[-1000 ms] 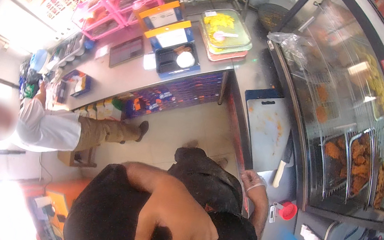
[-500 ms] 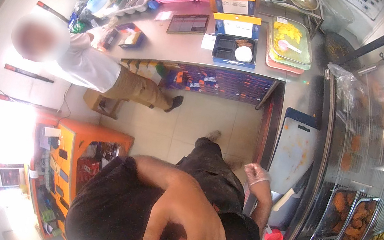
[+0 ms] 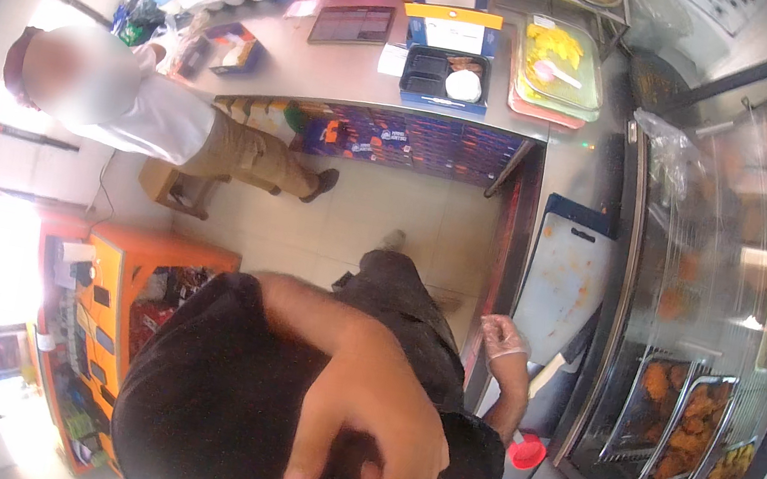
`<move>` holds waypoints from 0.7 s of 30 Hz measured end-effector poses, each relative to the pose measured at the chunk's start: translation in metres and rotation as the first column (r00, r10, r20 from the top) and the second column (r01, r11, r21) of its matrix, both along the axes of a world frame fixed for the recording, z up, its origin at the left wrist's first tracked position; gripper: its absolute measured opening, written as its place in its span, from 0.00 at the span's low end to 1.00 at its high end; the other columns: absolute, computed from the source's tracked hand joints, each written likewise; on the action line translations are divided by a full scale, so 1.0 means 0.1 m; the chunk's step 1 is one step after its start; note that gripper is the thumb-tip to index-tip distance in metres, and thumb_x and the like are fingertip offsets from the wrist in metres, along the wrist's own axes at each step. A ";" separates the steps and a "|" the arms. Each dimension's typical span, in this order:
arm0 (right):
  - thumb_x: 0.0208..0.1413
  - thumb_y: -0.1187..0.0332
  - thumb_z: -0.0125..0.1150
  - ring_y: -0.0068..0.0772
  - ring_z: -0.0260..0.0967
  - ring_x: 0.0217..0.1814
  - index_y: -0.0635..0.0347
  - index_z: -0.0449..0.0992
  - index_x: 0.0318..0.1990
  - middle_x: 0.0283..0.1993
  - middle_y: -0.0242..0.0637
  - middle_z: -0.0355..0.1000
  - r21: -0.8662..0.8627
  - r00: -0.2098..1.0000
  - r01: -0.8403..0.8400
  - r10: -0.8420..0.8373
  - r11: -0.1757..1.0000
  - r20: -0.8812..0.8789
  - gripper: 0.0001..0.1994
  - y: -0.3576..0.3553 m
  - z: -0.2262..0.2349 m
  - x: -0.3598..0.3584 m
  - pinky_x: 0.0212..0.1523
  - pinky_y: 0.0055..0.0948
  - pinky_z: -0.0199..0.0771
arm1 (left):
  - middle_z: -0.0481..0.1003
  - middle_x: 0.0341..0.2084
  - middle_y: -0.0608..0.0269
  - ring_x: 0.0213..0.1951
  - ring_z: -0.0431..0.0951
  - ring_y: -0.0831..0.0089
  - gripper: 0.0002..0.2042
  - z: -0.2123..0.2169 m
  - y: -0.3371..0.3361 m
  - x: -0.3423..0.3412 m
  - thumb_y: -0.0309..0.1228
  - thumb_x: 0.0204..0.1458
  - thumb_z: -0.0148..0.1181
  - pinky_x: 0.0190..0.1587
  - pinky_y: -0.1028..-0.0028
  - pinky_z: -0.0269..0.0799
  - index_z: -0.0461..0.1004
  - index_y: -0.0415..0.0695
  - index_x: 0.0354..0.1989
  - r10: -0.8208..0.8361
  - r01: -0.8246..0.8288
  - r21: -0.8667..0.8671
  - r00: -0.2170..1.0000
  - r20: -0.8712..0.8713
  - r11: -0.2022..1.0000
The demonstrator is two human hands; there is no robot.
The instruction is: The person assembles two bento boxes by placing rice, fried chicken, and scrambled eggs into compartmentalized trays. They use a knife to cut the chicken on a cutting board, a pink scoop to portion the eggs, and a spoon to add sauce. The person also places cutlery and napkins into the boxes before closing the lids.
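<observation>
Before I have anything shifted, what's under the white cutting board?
A dark blue edge shows beyond the far end of the white cutting board, apparently lying beneath it. Anything else underneath is covered.

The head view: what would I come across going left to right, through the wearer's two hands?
Orange cabinet, bare left hand, gloved right hand, white cutting board, glass display case.

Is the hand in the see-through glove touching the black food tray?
Apart. The head view shows the gloved right hand low on the right, with floor between it and the black food tray on the far counter.
</observation>
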State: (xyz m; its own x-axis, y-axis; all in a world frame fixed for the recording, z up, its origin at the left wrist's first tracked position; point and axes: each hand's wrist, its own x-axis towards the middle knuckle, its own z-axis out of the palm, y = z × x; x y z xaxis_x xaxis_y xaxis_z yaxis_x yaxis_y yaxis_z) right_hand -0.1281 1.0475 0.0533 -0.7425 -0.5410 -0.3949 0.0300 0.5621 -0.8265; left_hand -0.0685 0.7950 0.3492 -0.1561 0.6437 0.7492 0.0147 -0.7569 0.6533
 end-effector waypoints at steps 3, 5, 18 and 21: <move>0.74 0.60 0.64 0.36 0.81 0.52 0.56 0.81 0.59 0.49 0.41 0.84 0.041 0.997 -0.066 0.067 0.997 -0.033 0.14 -0.12 0.09 -0.15 0.57 0.39 0.79 | 0.71 0.28 0.68 0.31 0.71 0.74 0.34 -0.27 -0.41 -0.11 0.57 0.61 0.74 0.39 0.70 0.68 0.79 0.34 0.57 -0.021 0.062 -0.181 0.976 0.219 0.981; 0.73 0.61 0.65 0.36 0.81 0.53 0.56 0.81 0.60 0.51 0.40 0.84 -0.149 0.995 -0.094 0.088 0.984 -0.049 0.15 -0.32 0.15 -0.27 0.58 0.38 0.79 | 0.74 0.34 0.69 0.36 0.73 0.76 0.32 -0.73 -0.95 -0.21 0.58 0.67 0.64 0.42 0.72 0.70 0.79 0.39 0.61 0.313 -0.165 -0.378 0.874 0.372 0.911; 0.75 0.62 0.66 0.23 0.76 0.53 0.56 0.80 0.67 0.50 0.31 0.81 -0.125 0.932 -0.359 0.363 0.925 0.009 0.18 -3.51 0.46 -1.16 0.59 0.30 0.78 | 0.78 0.39 0.53 0.36 0.84 0.59 0.31 -4.47 -7.19 0.40 0.48 0.72 0.57 0.35 0.60 0.82 0.63 0.37 0.72 -0.028 -0.300 -0.923 -0.949 0.315 -0.240; 0.74 0.61 0.66 0.28 0.79 0.55 0.55 0.80 0.67 0.53 0.37 0.83 -0.123 0.885 -0.456 0.463 0.881 0.036 0.19 -4.61 0.54 -1.14 0.60 0.33 0.80 | 0.78 0.48 0.47 0.40 0.84 0.59 0.38 -4.52 -7.94 0.48 0.48 0.70 0.59 0.37 0.61 0.83 0.54 0.39 0.80 0.033 -0.083 -0.963 -0.996 0.078 -0.255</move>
